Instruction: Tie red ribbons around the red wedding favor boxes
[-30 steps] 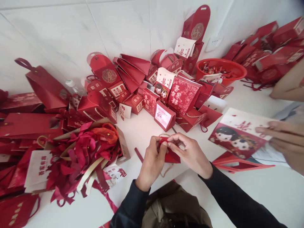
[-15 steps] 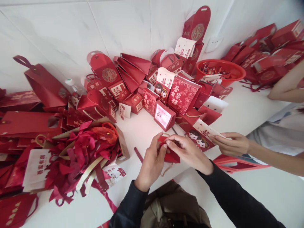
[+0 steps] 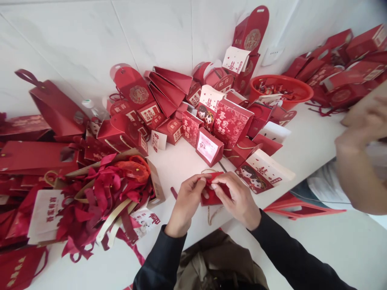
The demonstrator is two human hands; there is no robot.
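A small red gift box (image 3: 213, 199) with twisted cord handles is at the table's front edge, between my two hands. My left hand (image 3: 188, 201) is closed at its left side, thumb and fingers pinching near the top. From the right, my right hand (image 3: 239, 196) pinches at the middle of the same box, its fingertips close to the left thumb. A bit of red material shows between the fingertips, too small to make out. Just behind stands a small dark red box with a pale pink window (image 3: 208, 147). The end of a dark red strip (image 3: 173, 192) shows left of my left hand.
Ribbons (image 3: 111, 181) fill an open cardboard box (image 3: 155, 183) on the left. Many red gift boxes (image 3: 232, 121) crowd against the wall. A red basin (image 3: 281, 90) holds small wrapped pieces. At right are a co-worker's arm (image 3: 358, 169) and a red stool (image 3: 302, 207).
The co-worker's hand has left the white-flapped box with the cartoon couple and drawn back to the right. My hands and the gift box have shifted slightly; its front cord loop shows more now.
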